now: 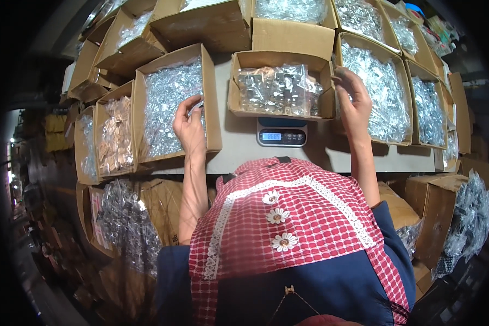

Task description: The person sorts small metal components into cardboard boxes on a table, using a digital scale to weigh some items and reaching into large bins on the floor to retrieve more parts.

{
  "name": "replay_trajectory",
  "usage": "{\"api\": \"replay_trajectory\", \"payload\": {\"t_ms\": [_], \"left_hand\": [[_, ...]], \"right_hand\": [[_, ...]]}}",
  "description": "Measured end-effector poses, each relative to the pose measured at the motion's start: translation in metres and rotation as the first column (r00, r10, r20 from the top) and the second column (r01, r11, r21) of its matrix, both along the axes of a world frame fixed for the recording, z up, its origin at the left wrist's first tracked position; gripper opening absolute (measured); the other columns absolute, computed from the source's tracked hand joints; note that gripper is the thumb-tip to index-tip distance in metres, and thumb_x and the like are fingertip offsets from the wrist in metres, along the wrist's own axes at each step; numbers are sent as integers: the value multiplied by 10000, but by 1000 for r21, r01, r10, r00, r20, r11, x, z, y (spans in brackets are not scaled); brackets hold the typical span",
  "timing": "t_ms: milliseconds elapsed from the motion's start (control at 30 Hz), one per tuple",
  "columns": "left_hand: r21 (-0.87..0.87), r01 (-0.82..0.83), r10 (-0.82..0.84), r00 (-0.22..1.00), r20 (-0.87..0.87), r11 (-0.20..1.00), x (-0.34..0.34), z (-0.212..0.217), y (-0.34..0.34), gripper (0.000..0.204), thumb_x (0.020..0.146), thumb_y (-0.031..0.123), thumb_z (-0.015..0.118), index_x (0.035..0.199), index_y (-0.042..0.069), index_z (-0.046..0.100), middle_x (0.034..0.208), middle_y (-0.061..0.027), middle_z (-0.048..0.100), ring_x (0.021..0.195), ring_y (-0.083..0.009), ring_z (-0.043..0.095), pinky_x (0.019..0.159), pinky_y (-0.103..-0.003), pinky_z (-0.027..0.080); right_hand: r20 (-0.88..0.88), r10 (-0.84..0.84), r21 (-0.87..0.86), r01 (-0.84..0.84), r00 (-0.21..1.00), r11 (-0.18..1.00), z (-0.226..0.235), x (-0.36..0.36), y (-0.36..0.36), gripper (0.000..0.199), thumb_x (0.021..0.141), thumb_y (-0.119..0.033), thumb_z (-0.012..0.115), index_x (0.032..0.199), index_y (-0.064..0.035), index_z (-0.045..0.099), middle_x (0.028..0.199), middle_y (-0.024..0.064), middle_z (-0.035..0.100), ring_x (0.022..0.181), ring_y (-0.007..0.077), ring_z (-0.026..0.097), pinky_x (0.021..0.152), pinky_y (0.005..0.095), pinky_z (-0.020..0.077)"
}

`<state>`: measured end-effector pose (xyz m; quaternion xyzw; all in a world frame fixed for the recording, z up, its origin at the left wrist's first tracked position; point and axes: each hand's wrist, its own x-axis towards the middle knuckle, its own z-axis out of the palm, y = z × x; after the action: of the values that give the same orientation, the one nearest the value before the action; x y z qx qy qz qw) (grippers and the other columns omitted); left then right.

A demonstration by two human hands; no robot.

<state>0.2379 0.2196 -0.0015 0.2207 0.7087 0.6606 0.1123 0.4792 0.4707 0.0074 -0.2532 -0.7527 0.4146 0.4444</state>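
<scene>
My left hand (189, 126) is over the right side of a carton of small clear packets (171, 103). Its fingers are bent, with the thumb apart from them, and I see nothing held. My right hand (355, 106) is beside the right wall of a small open carton (280, 111), fingers bent and apart; whether the fingertips touch the wall I cannot tell. Inside that carton lie clear bags of dark and metallic parts (280, 89). It rests on a small digital scale (281, 137) with a lit display, whose platform is mostly hidden beneath it.
A carton of clear packets (375, 92) stands to the right, and one of tan pieces (117, 133) to the left. More cartons (293, 39) line the back. Below the grey table (233, 157) are bags of dark parts (127, 220) and another carton (432, 201).
</scene>
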Motion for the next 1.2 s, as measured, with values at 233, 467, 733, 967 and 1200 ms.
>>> {"api": "replay_trajectory", "payload": {"t_ms": [233, 467, 733, 967, 1200], "left_hand": [[-8, -1, 1, 1000, -19, 1000, -1, 2, 9, 259, 915, -33, 437, 1137, -41, 571, 1093, -127, 637, 1012, -156, 601, 887, -279, 474], [-70, -24, 18, 996, -87, 997, 1, 1, 5, 220, 916, -20, 464, 1088, -46, 599, 1006, -123, 666, 953, -170, 627, 881, -293, 480], [-203, 105, -204, 798, -566, 974, 17, 27, 60, 208, 798, -50, 527, 937, 32, 659, 902, -116, 662, 888, -284, 616, 779, -359, 484], [-838, 10, -692, 570, -443, 545, 31, 15, 166, 392, 762, 341, 704, 1014, 41, 696, 1088, -210, 604, 1086, -419, 478, 1003, -484, 349], [-689, 401, -709, 665, -235, 603, 28, -4, 198, 325, 746, 246, 742, 944, -2, 673, 1014, -169, 635, 1007, -273, 573, 934, -396, 421]], "right_hand": [[487, 47, 80, -98, 872, 992, -16, -50, 9, 534, 836, -221, 641, 1271, 38, 471, 1196, 264, 570, 1093, 390, 572, 915, 416, 468], [322, 114, 57, -140, 940, 989, -5, -55, -14, 282, 780, -148, 696, 1034, -35, 655, 954, 167, 661, 913, 329, 631, 795, 388, 493], [244, 274, 212, -326, 930, 921, 14, -13, -73, 174, 647, 35, 609, 803, -40, 587, 875, 90, 602, 842, 291, 559, 733, 378, 454], [176, 242, 354, -291, 954, 889, 12, -18, -82, 188, 632, 34, 584, 804, -42, 596, 887, 84, 600, 836, 285, 547, 738, 386, 453], [158, 223, 257, -258, 962, 931, 12, -7, -79, 187, 706, 18, 605, 880, -42, 638, 930, 101, 626, 874, 305, 584, 769, 386, 475]]}}
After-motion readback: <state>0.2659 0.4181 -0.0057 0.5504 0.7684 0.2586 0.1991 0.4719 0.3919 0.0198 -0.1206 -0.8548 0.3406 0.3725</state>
